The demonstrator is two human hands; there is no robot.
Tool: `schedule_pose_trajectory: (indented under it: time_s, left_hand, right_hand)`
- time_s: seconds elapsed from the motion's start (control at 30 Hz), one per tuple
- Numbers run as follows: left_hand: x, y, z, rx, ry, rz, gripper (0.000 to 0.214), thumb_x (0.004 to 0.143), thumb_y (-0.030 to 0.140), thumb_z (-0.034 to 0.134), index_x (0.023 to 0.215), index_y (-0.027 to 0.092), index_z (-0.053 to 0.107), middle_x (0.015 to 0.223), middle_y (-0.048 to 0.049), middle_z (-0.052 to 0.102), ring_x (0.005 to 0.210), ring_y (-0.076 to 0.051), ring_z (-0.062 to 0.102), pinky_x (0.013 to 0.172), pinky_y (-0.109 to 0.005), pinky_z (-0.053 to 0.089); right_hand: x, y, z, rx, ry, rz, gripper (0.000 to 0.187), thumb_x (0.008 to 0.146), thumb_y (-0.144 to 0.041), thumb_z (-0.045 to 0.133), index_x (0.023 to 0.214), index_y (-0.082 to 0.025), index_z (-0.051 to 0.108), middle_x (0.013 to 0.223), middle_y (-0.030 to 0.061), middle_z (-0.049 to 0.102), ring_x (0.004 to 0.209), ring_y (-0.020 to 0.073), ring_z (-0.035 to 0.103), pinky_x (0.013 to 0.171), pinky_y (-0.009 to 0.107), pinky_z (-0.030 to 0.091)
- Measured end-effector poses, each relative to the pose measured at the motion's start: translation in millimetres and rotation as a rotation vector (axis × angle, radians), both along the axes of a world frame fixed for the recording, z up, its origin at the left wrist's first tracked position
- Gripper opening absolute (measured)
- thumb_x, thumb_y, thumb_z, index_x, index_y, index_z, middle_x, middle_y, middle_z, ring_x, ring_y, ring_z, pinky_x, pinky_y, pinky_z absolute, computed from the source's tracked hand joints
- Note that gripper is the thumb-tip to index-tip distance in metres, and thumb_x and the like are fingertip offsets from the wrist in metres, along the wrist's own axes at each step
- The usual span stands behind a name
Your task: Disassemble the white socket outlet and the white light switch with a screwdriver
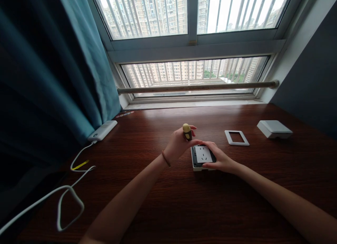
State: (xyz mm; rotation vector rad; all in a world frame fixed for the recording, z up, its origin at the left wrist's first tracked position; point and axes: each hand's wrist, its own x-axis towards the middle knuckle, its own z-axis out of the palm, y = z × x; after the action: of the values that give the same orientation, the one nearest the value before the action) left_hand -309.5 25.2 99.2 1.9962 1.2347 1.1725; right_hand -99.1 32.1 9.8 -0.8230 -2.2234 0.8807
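Observation:
My left hand is closed around a screwdriver with a yellow and black handle; its shaft and tip are hidden from me. Just to the right, a white wall socket with a dark frame sits on a white base box on the table. My right hand grips this socket, thumb along the near edge and fingers along the far edge. The left thumb reaches close to the right fingertips above the socket's far side.
On the right lie a white square cover frame and a white box. A white power strip with a looping white cable and a yellow strip are at left, beside the blue curtain. A rail crosses the window.

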Motion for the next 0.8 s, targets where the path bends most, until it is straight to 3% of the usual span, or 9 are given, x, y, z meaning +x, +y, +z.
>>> schedule_pose_trajectory:
  time_s: [0.1,0.2,0.33,0.43,0.57,0.63,0.8]
  left_hand:
    - [0,-2,6.0,-0.208,-0.156,-0.081,0.052,0.064,0.029,0.073,0.11,0.016,0.052,0.084,-0.0049,0.067,0.066,-0.012,0.058,0.057,-0.023,0.046]
    - [-3,-4,14.2,-0.393,-0.277,-0.182,0.048,0.068,0.026,0.07,0.11,0.013,0.05,0.087,-0.0065,0.066,0.053,-0.008,0.055,0.047,-0.02,0.042]
    - [-6,-5,21.1,-0.492,-0.352,-0.296,0.038,0.069,0.027,0.068,0.101,0.011,0.054,0.097,-0.0108,0.064,0.063,-0.011,0.062,0.058,-0.024,0.05]
    - [-7,-4,19.6,-0.49,-0.317,-0.282,0.037,0.069,0.032,0.068,0.097,0.011,0.056,0.091,-0.0084,0.064,0.059,-0.011,0.062,0.056,-0.024,0.05]
    - [-6,-1,8.7,-0.238,-0.097,-0.043,0.039,0.06,0.037,0.074,0.088,0.012,0.061,0.067,0.0009,0.058,0.051,-0.007,0.05,0.049,-0.02,0.041]
    - [-5,1,3.4,-0.147,-0.053,0.022,0.04,0.059,0.036,0.075,0.089,0.013,0.062,0.067,0.0012,0.057,0.056,-0.008,0.049,0.052,-0.02,0.04]
    - [-5,3,5.8,-0.342,-0.241,-0.127,0.051,0.067,0.029,0.07,0.111,0.013,0.05,0.093,-0.0081,0.064,0.054,-0.007,0.051,0.044,-0.018,0.038]
  right_hand:
    - [0,0,-0.1,-0.001,-0.006,0.007,0.077,0.067,-0.04,0.07,0.132,-0.023,0.032,0.127,0.0114,0.04,0.119,0.0276,0.037,0.101,0.044,0.032]
    - [-1,0,0.0,0.004,-0.007,0.009,0.079,0.067,-0.04,0.071,0.133,-0.022,0.031,0.128,0.0112,0.04,0.12,0.0269,0.037,0.102,0.042,0.032]
    - [-1,0,-0.5,0.004,-0.01,0.007,0.08,0.067,-0.039,0.071,0.133,-0.022,0.03,0.129,0.011,0.039,0.12,0.0254,0.036,0.103,0.041,0.031]
    - [0,0,-0.7,0.009,-0.011,0.009,0.079,0.068,-0.039,0.071,0.133,-0.021,0.03,0.129,0.0113,0.039,0.12,0.0254,0.036,0.103,0.041,0.032]
    - [-1,0,0.5,0.019,-0.013,0.007,0.078,0.068,-0.038,0.071,0.133,-0.021,0.031,0.128,0.0113,0.04,0.12,0.0253,0.036,0.102,0.041,0.032]
    - [-1,0,1.5,0.02,-0.017,0.009,0.078,0.068,-0.038,0.071,0.133,-0.021,0.031,0.128,0.0109,0.04,0.119,0.025,0.037,0.102,0.041,0.032]
    - [-2,0,2.3,0.013,-0.015,0.01,0.079,0.068,-0.038,0.071,0.133,-0.022,0.03,0.128,0.011,0.04,0.12,0.0254,0.037,0.102,0.041,0.032]
